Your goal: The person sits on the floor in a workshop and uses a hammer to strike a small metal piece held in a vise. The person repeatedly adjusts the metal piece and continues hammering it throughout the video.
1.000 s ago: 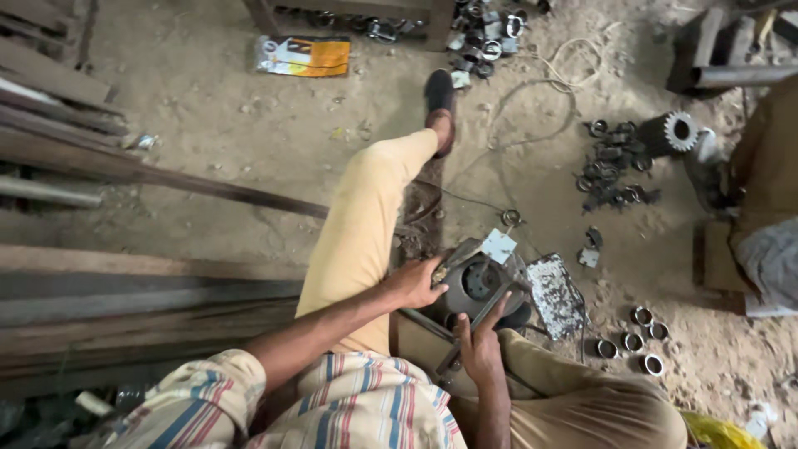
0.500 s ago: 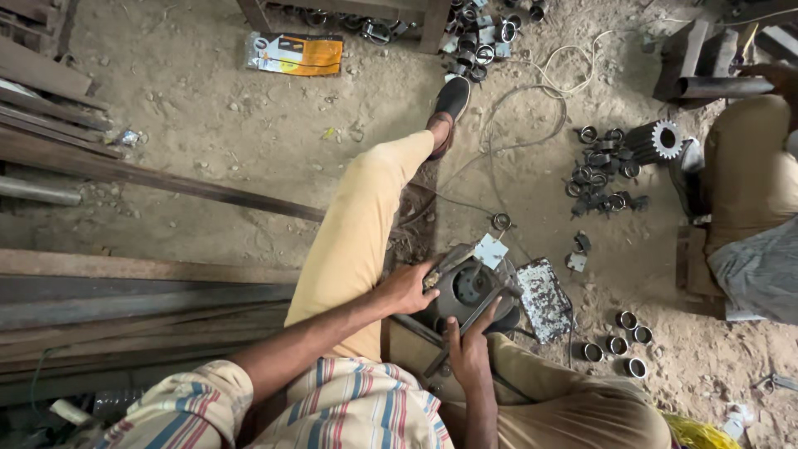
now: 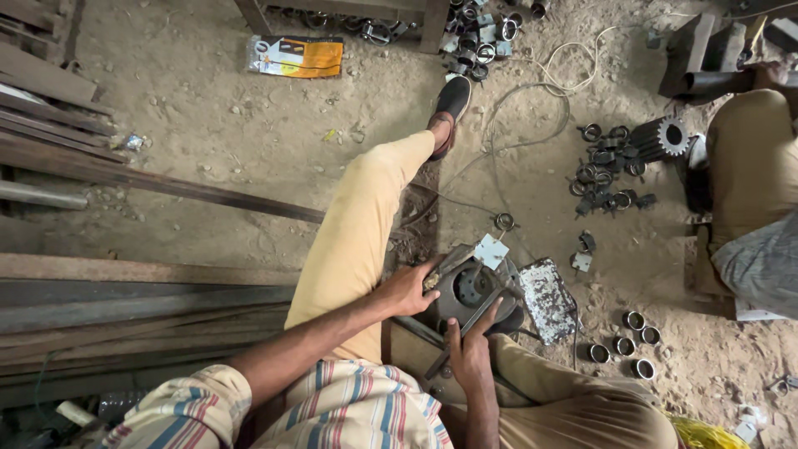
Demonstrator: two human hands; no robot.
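A round, dark grey metal housing with a hollow centre (image 3: 475,287) sat on the sandy floor just below the middle of the frame, between the person's legs in tan trousers; a small pale square plate (image 3: 491,250) lay on its upper rim, and a speckled, rusty rectangular metal slab (image 3: 547,299) lay just beside it to the right. The left hand (image 3: 407,288) reached in from the lower left, forearm stretched out, fingers curled over the housing's left edge and pressing there; the right hand (image 3: 470,356) came up from the bottom of the frame, fingers wrapped tight round a long, thin dark metal tool (image 3: 470,326) that slanted up across the housing's opening. What the tool's tip met inside could not be made out — shadow and the hand covered it; the housing's lower edge was hidden too. At the right a dark toothed gear (image 3: 662,138) lay among small metal rings (image 3: 603,162); another person's body was cut off by the right edge — only clothing showed.
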